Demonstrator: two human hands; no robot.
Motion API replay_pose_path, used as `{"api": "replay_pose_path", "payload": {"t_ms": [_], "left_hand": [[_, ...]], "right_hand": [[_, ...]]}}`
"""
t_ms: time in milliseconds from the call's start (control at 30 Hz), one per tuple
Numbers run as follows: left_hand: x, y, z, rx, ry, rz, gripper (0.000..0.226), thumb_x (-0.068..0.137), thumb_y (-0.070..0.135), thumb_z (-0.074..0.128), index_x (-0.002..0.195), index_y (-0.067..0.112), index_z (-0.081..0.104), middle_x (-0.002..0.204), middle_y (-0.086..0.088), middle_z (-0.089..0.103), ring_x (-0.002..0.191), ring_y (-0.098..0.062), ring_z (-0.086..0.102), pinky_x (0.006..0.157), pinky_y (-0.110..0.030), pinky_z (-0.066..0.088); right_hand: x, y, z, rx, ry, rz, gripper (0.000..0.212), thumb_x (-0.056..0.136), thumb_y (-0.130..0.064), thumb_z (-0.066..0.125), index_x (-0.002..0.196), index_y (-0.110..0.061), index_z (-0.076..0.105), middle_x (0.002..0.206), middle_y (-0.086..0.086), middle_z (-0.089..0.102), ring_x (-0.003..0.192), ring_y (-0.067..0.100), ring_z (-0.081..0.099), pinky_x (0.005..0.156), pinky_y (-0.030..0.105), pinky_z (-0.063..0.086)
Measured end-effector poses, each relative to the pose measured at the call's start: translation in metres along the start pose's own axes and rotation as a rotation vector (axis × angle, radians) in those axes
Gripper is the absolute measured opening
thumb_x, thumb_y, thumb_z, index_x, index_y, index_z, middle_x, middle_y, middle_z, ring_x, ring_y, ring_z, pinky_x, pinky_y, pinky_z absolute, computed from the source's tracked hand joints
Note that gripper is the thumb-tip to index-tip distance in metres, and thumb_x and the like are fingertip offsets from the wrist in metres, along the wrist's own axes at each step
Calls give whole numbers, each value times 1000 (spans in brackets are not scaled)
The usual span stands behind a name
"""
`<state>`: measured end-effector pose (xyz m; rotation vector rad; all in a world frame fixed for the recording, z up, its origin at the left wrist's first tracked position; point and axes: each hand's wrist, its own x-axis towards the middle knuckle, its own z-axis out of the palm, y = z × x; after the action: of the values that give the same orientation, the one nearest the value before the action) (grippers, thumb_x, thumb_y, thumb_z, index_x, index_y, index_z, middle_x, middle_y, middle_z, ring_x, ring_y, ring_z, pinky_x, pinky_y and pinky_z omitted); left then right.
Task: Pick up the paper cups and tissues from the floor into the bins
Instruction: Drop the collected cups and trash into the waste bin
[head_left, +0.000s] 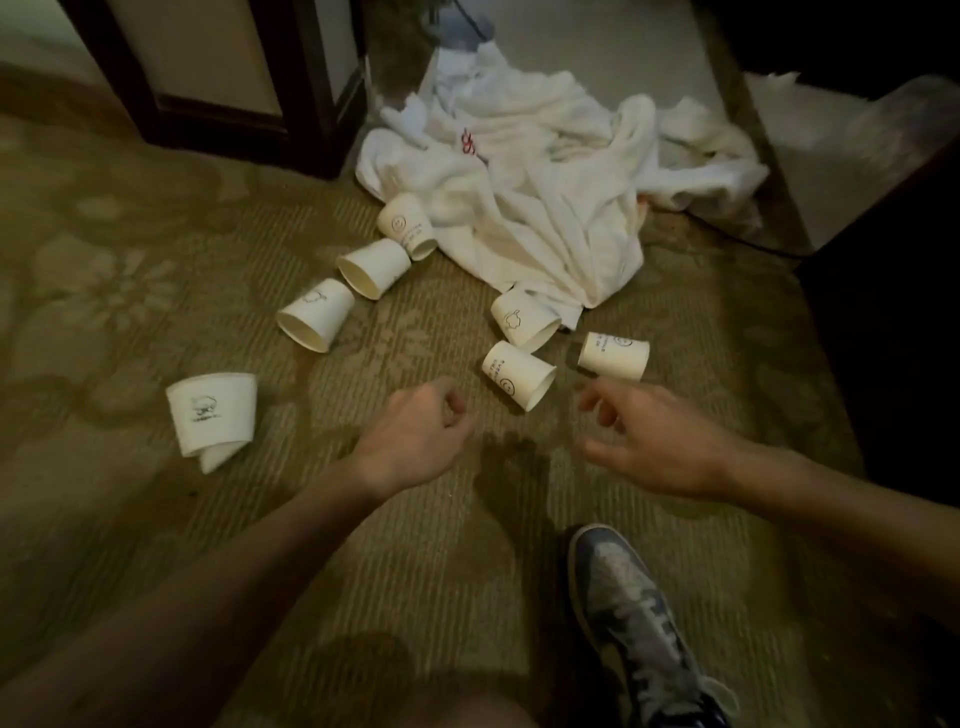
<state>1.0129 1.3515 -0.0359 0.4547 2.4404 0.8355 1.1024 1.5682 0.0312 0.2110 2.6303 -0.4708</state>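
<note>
Several white paper cups lie on their sides on the patterned carpet. One flattened cup (213, 415) lies at the left. Two cups (316, 322) (375, 267) lie in a row, with a third (407, 224) against a white cloth pile. Three more cups (524, 318) (518, 374) (614, 356) lie near the middle. My left hand (415, 431) hovers just left of the nearest cup, fingers curled and holding nothing. My right hand (654, 441) hovers just below the rightmost cup, fingers loosely spread. No bin is in view.
A heap of white cloth or tissue (545, 171) covers the floor at the back. A dark wooden cabinet (218, 78) stands at the back left, dark furniture (893, 312) at the right. My shoe (634, 623) rests on the carpet at the bottom.
</note>
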Motion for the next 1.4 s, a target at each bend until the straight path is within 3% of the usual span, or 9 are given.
{"api": "replay_pose_path", "payload": {"t_ms": [133, 367, 567, 700, 867, 1033, 1167, 1300, 1400], "left_hand": [[47, -2, 36, -154, 16, -166, 39, 91, 46, 61, 125, 27, 52, 111, 3, 61, 99, -15, 58, 84, -36, 51], [118, 10, 85, -359, 176, -334, 69, 88, 50, 65, 143, 18, 39, 145, -12, 38, 113, -19, 45, 95, -34, 42], [146, 30, 109, -703, 229, -537, 82, 77, 66, 67, 139, 23, 37, 138, -8, 39, 104, -22, 49, 43, -19, 44], [161, 37, 113, -693, 296, -652, 92, 69, 64, 76, 139, 23, 34, 136, -9, 33, 95, -21, 39, 80, -40, 54], [162, 42, 113, -538, 233, -532, 73, 75, 40, 79, 132, 21, 37, 131, -10, 43, 93, -20, 46, 72, -31, 41], [154, 34, 104, -603, 177, -491, 55, 81, 29, 72, 128, 28, 43, 119, -5, 54, 99, -23, 61, 83, -42, 55], [156, 28, 86, -814, 163, -509, 43, 89, 22, 58, 129, 29, 46, 113, -3, 56, 91, -21, 63, 80, -44, 57], [172, 22, 72, -845, 221, -415, 47, 90, 29, 50, 137, 20, 47, 122, 1, 51, 91, -6, 57, 75, -25, 49], [187, 20, 67, -907, 213, -421, 54, 95, 40, 53, 142, 14, 45, 118, 8, 55, 86, 6, 60, 70, -15, 49]], "right_hand": [[55, 48, 9, -111, 145, 48, 54, 90, -40, 62, 138, -25, 42, 143, 3, 42, 130, 20, 38, 104, 39, 38], [127, 120, 28, -63, 225, 136, 69, 83, -34, 72, 141, -19, 38, 141, 9, 43, 129, 28, 41, 102, 49, 38], [171, 140, 29, -85, 176, 157, 78, 77, -40, 78, 141, -20, 37, 142, 10, 42, 129, 30, 39, 101, 47, 39], [191, 144, 31, -41, 20, 152, 88, 69, -40, 84, 141, -24, 36, 139, 8, 47, 124, 29, 46, 95, 46, 44], [203, 149, 36, -192, 16, 70, 82, 68, -49, 81, 136, -25, 43, 124, 4, 56, 110, 25, 56, 82, 37, 44], [211, 171, 5, 529, -115, 119, 38, 68, -35, 82, 100, -31, 61, 94, -5, 69, 84, 13, 66, 64, 31, 49], [230, 162, -18, 916, -63, 160, 48, 52, -48, 73, 94, -28, 61, 97, 0, 70, 86, 17, 66, 68, 33, 48], [250, 131, -30, 1081, -176, 117, 46, 59, -51, 66, 99, -32, 59, 89, -3, 76, 85, 16, 71, 82, 38, 51], [261, 116, -29, 1179, -229, 97, 22, 79, -45, 59, 98, -33, 60, 78, -8, 75, 79, 14, 69, 80, 38, 50]]}}
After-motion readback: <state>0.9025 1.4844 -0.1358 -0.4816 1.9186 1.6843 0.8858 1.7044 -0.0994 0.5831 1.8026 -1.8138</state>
